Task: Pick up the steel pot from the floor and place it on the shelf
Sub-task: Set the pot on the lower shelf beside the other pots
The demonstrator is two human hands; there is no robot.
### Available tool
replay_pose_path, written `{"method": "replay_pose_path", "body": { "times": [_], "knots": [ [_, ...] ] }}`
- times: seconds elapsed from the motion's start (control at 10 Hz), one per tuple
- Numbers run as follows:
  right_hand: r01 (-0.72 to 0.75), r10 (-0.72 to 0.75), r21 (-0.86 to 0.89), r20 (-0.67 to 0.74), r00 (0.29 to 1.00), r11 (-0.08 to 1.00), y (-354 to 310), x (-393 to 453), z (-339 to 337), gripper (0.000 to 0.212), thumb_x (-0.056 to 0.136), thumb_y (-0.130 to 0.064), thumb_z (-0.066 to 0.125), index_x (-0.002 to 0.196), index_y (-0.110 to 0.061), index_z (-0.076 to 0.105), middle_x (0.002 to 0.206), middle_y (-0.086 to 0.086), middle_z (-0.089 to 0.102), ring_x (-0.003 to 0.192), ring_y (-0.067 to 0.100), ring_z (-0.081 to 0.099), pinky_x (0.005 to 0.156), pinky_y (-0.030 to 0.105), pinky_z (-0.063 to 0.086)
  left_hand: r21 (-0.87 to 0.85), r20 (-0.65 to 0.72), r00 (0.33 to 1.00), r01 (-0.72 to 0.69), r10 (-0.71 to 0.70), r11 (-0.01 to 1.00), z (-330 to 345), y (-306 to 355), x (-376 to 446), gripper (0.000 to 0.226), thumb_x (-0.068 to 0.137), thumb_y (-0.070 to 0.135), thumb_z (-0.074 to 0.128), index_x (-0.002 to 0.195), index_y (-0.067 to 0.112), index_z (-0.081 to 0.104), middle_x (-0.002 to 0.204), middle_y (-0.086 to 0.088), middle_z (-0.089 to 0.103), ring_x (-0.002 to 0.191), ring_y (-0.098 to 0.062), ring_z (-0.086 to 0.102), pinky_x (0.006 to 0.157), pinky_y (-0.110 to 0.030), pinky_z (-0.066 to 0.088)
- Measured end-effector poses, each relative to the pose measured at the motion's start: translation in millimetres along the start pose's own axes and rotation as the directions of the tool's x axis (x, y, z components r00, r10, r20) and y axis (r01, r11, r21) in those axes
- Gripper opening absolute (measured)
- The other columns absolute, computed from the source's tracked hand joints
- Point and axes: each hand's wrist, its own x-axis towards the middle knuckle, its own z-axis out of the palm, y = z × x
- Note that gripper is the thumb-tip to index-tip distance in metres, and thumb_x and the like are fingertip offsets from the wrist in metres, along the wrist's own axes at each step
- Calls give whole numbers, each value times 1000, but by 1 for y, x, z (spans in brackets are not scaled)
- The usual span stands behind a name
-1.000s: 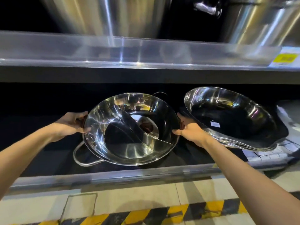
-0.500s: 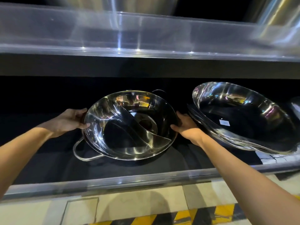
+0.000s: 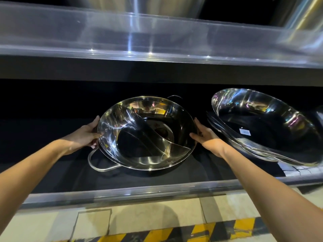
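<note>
The pot (image 3: 145, 135) is being set down on the lower shelf (image 3: 122, 191), so the placing step looks to be nearly done. It is held at its rim from both sides: the left hand (image 3: 85, 135) is curled round the left edge, the fingers tucked beneath, and the right hand (image 3: 208, 137) is pressed flatter against the right edge. The pot is tilted, its mouth turned toward the camera, and a curved divider (image 3: 139, 130) is seen inside. Its near loop handle (image 3: 103, 163) lies low, close to the black cloth (image 3: 52, 168) that lines the shelf; whether the base is fully down cannot be told. What seems called for next is a gentle lowering until the pot is settled, then a release of both hands (steel on loose cloth may slide). Just to the right, a stack of steel bowls (image 3: 262, 126) is leaned, near but apart from the pot. Above, another shelf (image 3: 157, 41) is seen with large steel vessels. Below, pale floor tiles (image 3: 157, 217) and a yellow-and-black stripe (image 3: 192, 231) are seen.
</note>
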Motion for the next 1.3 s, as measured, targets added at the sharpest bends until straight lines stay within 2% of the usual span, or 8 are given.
{"method": "replay_pose_path", "body": {
  "times": [0.2, 0.4, 0.5, 0.7, 0.8, 0.9, 1.1, 1.3],
  "knots": [
    [10, -11, 41, 21, 1000, 999, 1, 4, -1, 70, 91, -12, 52, 145, -26, 9, 119, -2, 41, 92, 5, 47, 104, 38, 38, -52, 3, 1000, 11, -11, 999, 2, -8, -3, 71, 91, 15, 48, 142, 35, 2, 101, -14, 50, 70, -17, 47, 64, -28, 46],
    [31, -32, 90, 20, 999, 995, 5, 9, -2, 69, 91, -11, 51, 145, -26, 10, 138, 7, 42, 119, 21, 44, 90, 30, 46, -88, 7, 1000, -9, 9, 996, 5, -11, -2, 71, 92, 18, 47, 142, 35, -1, 79, 9, 45, 91, -21, 48, 74, -28, 46],
    [4, -6, 93, 24, 1000, 996, 2, 8, -3, 69, 92, -13, 49, 145, -28, 8, 147, 12, 36, 130, 29, 40, 100, 36, 42, -103, 28, 999, -11, 14, 995, 6, -10, -5, 71, 92, 19, 46, 142, 34, -3, 81, 6, 47, 81, -15, 49, 72, -28, 47],
    [-117, 51, -449, -158, 986, 886, -38, -25, 9, 56, 97, -24, 38, 145, -12, 13, 148, 17, 28, 136, 26, 27, 107, 23, 19, -27, -285, 956, 60, -65, 998, -10, -7, -28, 59, 90, 30, 48, 142, 21, 21, 91, -15, 62, 63, -23, 54, 59, -33, 48],
    [-17, -59, -740, -76, 995, 673, -86, -62, 24, 48, 97, -15, 34, 142, -7, 21, 147, 18, 29, 134, 30, 31, 109, 34, 27, 158, -331, 940, 145, -86, 977, -28, -7, -78, 40, 91, 27, 47, 125, 5, 49, 100, -23, 67, 75, -31, 63, 76, -39, 52],
    [143, -1, -751, 186, 982, 644, -147, -81, 52, 43, 97, -16, 35, 139, -10, 31, 141, 18, 42, 121, 33, 50, 94, 41, 47, 288, -319, 942, 202, -105, 936, -53, -3, -148, 32, 91, 17, 47, 115, -1, 58, 112, -25, 65, 101, -37, 62, 90, -40, 46],
    [531, -151, -542, 593, 791, 651, -299, -132, 136, 33, 95, -10, 33, 123, -3, 49, 133, 17, 45, 122, 35, 41, 102, 42, 38, 368, -450, 874, 369, -184, 853, -123, 4, -317, 28, 91, 13, 44, 112, 1, 58, 119, -22, 59, 108, -39, 57, 92, -43, 44],
    [722, -218, -346, 797, 563, 600, -453, -226, 175, 29, 93, -10, 36, 115, -3, 53, 126, 18, 50, 113, 36, 46, 95, 46, 42, 354, -707, 659, 644, -257, 678, -189, 47, -513, 31, 80, 17, 52, 99, -3, 66, 104, -25, 69, 84, -42, 69, 69, -50, 56]
  ]
}}
